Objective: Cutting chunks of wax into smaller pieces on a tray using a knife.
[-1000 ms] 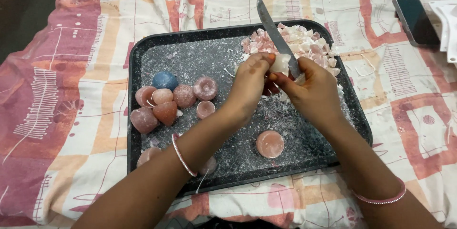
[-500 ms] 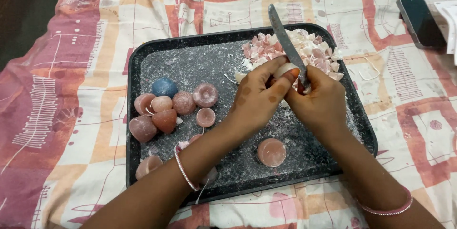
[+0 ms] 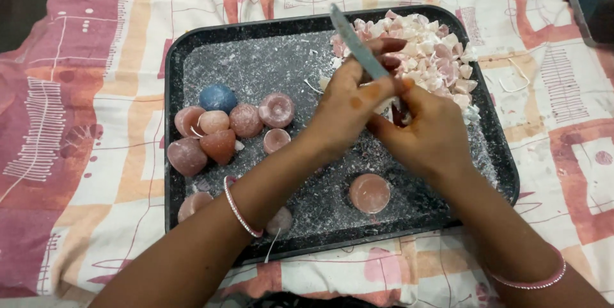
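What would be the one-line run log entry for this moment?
left hand: grips small piece | right hand: holds knife | tray: wax pieces, chip pile

Tray [image 3: 192, 58] is pretty crowded: pile of wax chips [image 3: 425, 49] blocks 1 o'clock, cluster of round wax pieces [image 3: 224, 129] sits at 9, one pink disc [image 3: 369, 193] at 6. Open dusty floor runs 11 to 12, plus 4 o'clock.

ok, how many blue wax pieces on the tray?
1. The blue wax piece sits at the top of the cluster of pink pieces on the left side of the black tray. The hands may hide others.
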